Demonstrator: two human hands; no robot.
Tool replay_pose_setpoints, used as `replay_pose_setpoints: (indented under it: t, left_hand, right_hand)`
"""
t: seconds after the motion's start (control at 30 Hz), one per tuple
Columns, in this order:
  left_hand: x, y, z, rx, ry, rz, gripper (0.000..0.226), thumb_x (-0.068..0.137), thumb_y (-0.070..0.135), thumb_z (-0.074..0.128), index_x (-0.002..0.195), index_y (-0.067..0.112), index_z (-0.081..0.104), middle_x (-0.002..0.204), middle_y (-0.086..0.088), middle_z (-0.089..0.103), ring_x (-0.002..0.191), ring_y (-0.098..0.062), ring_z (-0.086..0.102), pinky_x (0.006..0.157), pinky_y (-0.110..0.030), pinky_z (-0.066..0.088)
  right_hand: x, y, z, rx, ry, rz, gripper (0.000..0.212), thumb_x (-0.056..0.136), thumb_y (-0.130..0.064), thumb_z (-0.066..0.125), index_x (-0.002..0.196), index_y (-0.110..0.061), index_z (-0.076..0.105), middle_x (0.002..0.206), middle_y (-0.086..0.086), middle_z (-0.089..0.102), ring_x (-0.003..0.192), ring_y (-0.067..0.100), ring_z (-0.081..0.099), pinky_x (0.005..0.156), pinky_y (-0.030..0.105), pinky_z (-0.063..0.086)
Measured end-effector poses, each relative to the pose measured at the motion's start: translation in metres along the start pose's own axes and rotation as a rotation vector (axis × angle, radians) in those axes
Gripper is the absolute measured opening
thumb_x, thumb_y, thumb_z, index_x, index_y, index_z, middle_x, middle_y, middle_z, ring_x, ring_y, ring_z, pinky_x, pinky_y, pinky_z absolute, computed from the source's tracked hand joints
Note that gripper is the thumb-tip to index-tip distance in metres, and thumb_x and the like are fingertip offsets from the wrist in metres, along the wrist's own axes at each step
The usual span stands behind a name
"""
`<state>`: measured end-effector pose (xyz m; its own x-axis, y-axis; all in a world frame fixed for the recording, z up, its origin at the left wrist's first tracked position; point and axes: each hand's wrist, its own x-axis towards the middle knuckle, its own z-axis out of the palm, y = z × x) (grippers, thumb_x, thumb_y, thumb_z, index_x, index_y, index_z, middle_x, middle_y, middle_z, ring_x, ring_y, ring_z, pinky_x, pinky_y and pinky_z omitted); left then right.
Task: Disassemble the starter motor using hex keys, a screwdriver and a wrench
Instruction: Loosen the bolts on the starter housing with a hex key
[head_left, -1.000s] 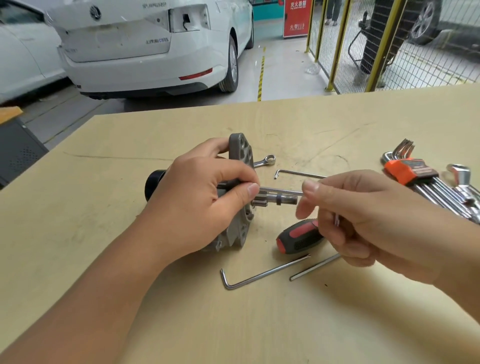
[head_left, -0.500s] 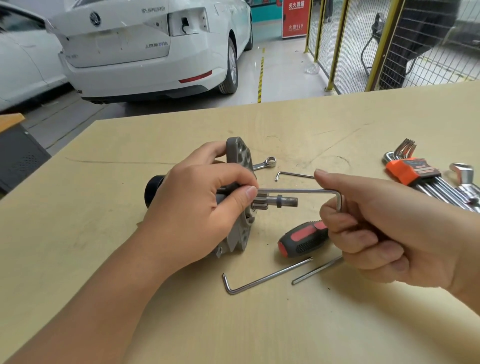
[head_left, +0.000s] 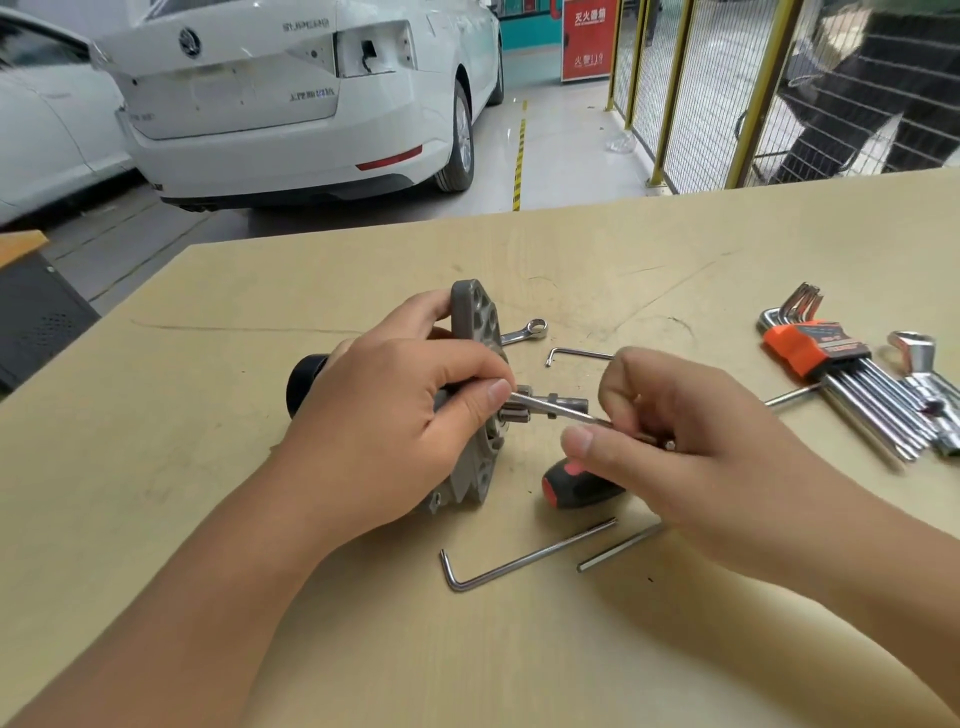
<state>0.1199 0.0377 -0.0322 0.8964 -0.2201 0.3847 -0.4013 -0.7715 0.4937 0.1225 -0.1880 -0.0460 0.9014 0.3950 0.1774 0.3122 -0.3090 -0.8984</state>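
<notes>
The starter motor (head_left: 470, 415) lies on its side near the middle of the wooden table (head_left: 363, 649), held there by the left hand (head_left: 384, 431), whose fingers are curled over the housing with the thumb pressed against the flange next to the shaft. The right hand (head_left: 691, 447) pinches a hex key (head_left: 558, 408) between thumb and curled fingers, its long arm aimed at the flange face beside the left thumb; whether the tip is seated in a screw socket cannot be told, as the thumb hides it. Risk: an angled or shallow key can cam out and round the socket, or jump into the left thumb. Risk: the cylindrical body can roll under torque if the left grip slackens. The flange is dull grey cast metal, flat, with several round holes; the far end cap is black and round. The pinion shaft (head_left: 561, 402) is bright steel, stepped, with gear teeth at its root. Loose L-shaped keys (head_left: 524, 558) lie near the screwdriver (head_left: 576, 486), its handle black and red, apparently rubbery. A hex key set (head_left: 815, 345) in an orange holder lies well apart at right.
</notes>
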Motion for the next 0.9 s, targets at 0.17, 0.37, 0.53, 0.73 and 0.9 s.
replay_pose_setpoints:
  t: [0.17, 0.37, 0.53, 0.73, 0.9]
  left_hand:
    - [-0.002, -0.005, 0.003, -0.034, 0.067, -0.010, 0.015, 0.093, 0.040, 0.062, 0.104, 0.042, 0.071, 0.129, 0.013, 0.060, 0.109, -0.015, 0.067, 0.092, -0.047, 0.054]
    - [-0.001, -0.005, 0.003, -0.049, 0.082, -0.021, 0.015, 0.093, 0.040, 0.062, 0.104, 0.044, 0.070, 0.128, 0.017, 0.060, 0.111, -0.012, 0.066, 0.093, -0.046, 0.054]
    - [0.001, -0.006, 0.000, -0.058, 0.077, -0.039, 0.016, 0.092, 0.041, 0.061, 0.106, 0.044, 0.070, 0.128, 0.018, 0.060, 0.113, -0.013, 0.065, 0.095, -0.047, 0.053]
    - [0.005, -0.002, -0.004, -0.071, 0.021, -0.077, 0.023, 0.089, 0.042, 0.062, 0.109, 0.048, 0.072, 0.134, 0.015, 0.057, 0.117, -0.014, 0.064, 0.102, -0.047, 0.051]
    - [0.013, 0.001, -0.008, -0.050, -0.005, -0.114, 0.014, 0.094, 0.038, 0.069, 0.089, 0.047, 0.079, 0.140, 0.010, 0.054, 0.127, -0.016, 0.060, 0.108, -0.046, 0.046]
  right_hand:
    - [0.008, -0.009, -0.028, 0.313, -0.271, 0.492, 0.057, 0.061, -0.071, 0.063, 0.064, -0.015, 0.065, 0.055, 0.018, 0.053, 0.036, 0.020, 0.033, 0.040, 0.019, 0.028]
    - [0.010, -0.004, -0.052, 0.526, -0.460, 0.456, 0.050, 0.076, -0.051, 0.075, 0.061, -0.011, 0.049, 0.050, 0.013, 0.046, 0.030, 0.013, 0.035, 0.040, 0.016, 0.031]
    - [0.009, 0.002, -0.044, 0.315, -0.338, 0.116, 0.043, 0.082, -0.048, 0.069, 0.062, -0.013, 0.053, 0.053, 0.006, 0.049, 0.039, 0.018, 0.037, 0.041, 0.023, 0.031]
    - [0.012, 0.008, -0.048, -0.609, 0.030, -0.426, 0.040, 0.095, -0.049, 0.057, 0.072, -0.016, 0.059, 0.055, -0.007, 0.047, 0.053, 0.010, 0.042, 0.050, 0.015, 0.030]
    - [0.007, -0.002, -0.030, 0.258, -0.020, 0.343, 0.064, 0.075, -0.073, 0.060, 0.069, -0.010, 0.071, 0.056, 0.017, 0.061, 0.036, 0.021, 0.039, 0.038, 0.022, 0.030]
